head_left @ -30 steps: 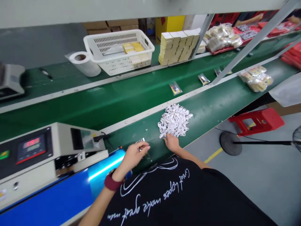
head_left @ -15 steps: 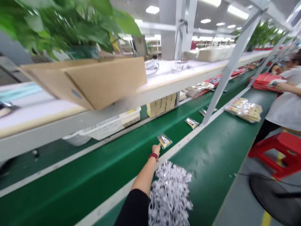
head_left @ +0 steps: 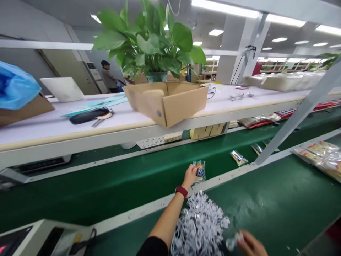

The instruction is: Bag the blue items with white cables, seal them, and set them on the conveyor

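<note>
My left hand (head_left: 190,175), with a dark red band at the wrist, pinches a clear packet (head_left: 200,172) with a round blue item in it, over the green belt (head_left: 149,170). Low in the view, my right hand (head_left: 250,244) is blurred, its fingers closed on a small whitish translucent piece (head_left: 232,242). Between the two arms lies a heap of white looped pieces (head_left: 198,225) on the green worktop (head_left: 266,202). Another clear packet (head_left: 238,158) rests on the belt to the right of my left hand.
A metal rail (head_left: 223,177) separates belt and worktop, and a slanted post (head_left: 295,117) rises from it. An upper shelf (head_left: 119,132) holds an open cardboard box (head_left: 183,105) and keys. A boxy device (head_left: 45,238) stands lower left. Packets (head_left: 323,156) are stacked at right. A person (head_left: 108,76) stands far back.
The view has swung left. My left hand, earlier touching a packet on the belt, now holds one. My right hand has come into view with a small piece.
</note>
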Demonstrator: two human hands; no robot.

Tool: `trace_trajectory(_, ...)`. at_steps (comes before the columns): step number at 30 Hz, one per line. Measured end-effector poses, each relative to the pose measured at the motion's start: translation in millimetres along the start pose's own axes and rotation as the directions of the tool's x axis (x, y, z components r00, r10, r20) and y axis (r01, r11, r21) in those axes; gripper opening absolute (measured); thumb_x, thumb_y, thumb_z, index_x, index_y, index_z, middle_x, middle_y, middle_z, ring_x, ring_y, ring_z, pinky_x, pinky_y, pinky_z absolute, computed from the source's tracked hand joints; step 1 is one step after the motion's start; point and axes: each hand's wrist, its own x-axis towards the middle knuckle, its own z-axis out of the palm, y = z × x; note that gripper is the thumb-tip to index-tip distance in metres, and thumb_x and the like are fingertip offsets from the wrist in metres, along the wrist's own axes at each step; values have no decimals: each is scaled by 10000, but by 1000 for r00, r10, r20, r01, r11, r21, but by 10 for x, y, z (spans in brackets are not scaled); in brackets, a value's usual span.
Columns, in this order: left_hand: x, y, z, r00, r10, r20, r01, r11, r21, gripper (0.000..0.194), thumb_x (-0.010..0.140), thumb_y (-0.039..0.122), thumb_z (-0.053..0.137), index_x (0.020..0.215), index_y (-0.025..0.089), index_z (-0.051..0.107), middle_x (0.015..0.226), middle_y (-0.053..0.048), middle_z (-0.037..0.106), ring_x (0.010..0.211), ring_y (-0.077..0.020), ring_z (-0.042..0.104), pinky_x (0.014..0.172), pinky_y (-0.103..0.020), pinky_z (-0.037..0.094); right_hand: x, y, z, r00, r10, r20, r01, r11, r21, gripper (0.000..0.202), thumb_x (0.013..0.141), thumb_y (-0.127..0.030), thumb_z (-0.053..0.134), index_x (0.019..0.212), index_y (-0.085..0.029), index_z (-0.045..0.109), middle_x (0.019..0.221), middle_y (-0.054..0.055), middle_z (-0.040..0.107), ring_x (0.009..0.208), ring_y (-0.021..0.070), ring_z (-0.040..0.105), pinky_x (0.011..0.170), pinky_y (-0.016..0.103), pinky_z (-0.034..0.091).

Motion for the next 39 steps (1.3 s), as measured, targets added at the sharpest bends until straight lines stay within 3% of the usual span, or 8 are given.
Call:
trace_trajectory(3,-589,206,-414,994,52,96,-53,999,1,108,787,233,536,742,177,455,686,45,462,683,-112,444,666,-216,348,261,-294,-57,998,-54,-24,56,993,100,335,712,-525,638,783,-201,688,687,25,640,538,159,551,502,274,482)
trace_trajectory(7,-1378,590,-849,916,160,369,-164,986,-19,138,826,308,513,845,182,460,745,24,513,701,-128,473,661,-232,356,442,-920,127,959,-255,-121,271,953,137,210,785,-394,622,851,-198,662,879,53,630,699,162,573,610,274,477)
trace_trajectory(11,-2026,863,-1168,840,171,514,-113,983,-142,153,857,305,498,930,180,448,799,-5,564,726,-136,508,673,-245,372,114,-1366,519,907,-422,16,418,903,104,122,824,-318,610,827,-202,651,813,38,628,747,170,574,669,287,460)
trace_trajectory(15,-2431,905,-1477,843,133,521,-36,981,-192,192,855,300,525,971,173,440,747,4,557,651,-117,482,631,-238,351,-346,-1561,800,870,-476,130,465,879,107,94,841,-290,608,839,-205,647,799,32,638,767,178,576,715,318,453)
trace_trajectory(24,-2866,790,-2040,855,85,512,45,971,-235,288,808,305,602,1026,176,466,809,-10,588,729,-137,541,679,-245,372,-751,-1808,1071,655,-586,476,654,756,30,267,940,-342,427,1068,-294,657,1033,43,663,1037,223,524,919,438,386)
trace_trajectory(28,-2930,800,-2217,883,56,467,94,952,-292,307,812,346,601,1026,178,458,867,-39,626,779,-161,584,717,-269,406,-875,-1864,1222,703,-634,322,664,747,20,448,932,-489,361,1295,-264,494,1101,64,646,1105,243,507,1048,518,265)
trace_trajectory(32,-3008,850,-2361,899,43,436,109,942,-316,352,786,347,642,1044,183,468,876,-44,644,795,-171,608,726,-274,427,-971,-2010,1361,647,-685,337,734,679,-30,432,892,-562,397,1147,-268,585,1077,38,652,1137,243,505,1120,546,75)
trace_trajectory(39,-3136,810,-2574,954,38,298,73,933,-353,353,790,349,644,1041,179,463,889,-41,659,806,-166,623,741,-267,442,-950,-2174,1467,650,-677,346,737,673,-68,271,812,-492,598,961,-277,670,1310,21,526,1263,276,367,1061,537,254)
